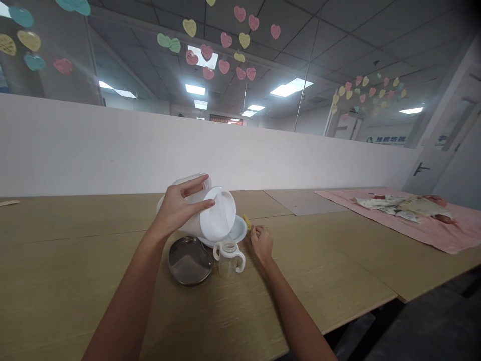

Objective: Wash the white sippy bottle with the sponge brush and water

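My left hand (180,205) is wrapped round a white cylindrical container (218,213), tilted with its round end toward the right. Below it sits a white bowl (240,229), partly covered by the container. A clear bottle with two white handles (228,258) stands upright in front of the bowl. To its left lies a round metal tray (190,260). My right hand (262,242) rests by the bowl's right side, its fingers curled at the end of a small yellow item (246,222). Something clear shows behind my left hand, mostly hidden.
A pink cloth (413,235) on the right of the wooden table (319,265) bears a doll in pale clothing (413,204). A grey mat (300,201) lies near the white wall (131,153). A flat pale item (9,202) is far left.
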The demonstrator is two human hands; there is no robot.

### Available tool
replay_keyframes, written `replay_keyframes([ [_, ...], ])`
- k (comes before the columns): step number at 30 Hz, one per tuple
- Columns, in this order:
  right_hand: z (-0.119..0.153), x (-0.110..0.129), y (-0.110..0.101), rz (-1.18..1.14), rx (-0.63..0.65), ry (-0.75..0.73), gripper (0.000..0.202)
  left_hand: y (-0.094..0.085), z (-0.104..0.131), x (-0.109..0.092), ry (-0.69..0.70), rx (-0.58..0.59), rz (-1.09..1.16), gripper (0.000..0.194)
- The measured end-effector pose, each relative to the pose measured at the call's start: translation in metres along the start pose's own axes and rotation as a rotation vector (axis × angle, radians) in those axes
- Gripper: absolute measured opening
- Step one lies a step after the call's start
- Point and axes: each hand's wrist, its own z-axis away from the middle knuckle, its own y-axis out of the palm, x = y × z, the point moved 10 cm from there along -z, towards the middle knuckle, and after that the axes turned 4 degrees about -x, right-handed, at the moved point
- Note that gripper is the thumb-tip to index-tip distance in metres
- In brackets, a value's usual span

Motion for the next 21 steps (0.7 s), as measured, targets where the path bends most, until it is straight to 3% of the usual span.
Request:
replay_keyframes([
  [15, 0.0, -0.001, 0.0, 0.001, 0.006, -0.002, 0.04, 0.002, 0.002, -0.005, 0.034, -0.012, -0.034, 0.06],
  [18, 0.0, -0.002, 0.001, 0.015, -0.005, 0.003, 0.04, -0.01, -0.002, 0.002, 0.024, -0.077, 0.034, 0.063],
  [21, 0.001, -0.003, 0.002, 0.026, -0.006, 0.001, 0.039, -0.036, -0.007, 0.02, -0.008, -0.251, 0.166, 0.072],
])
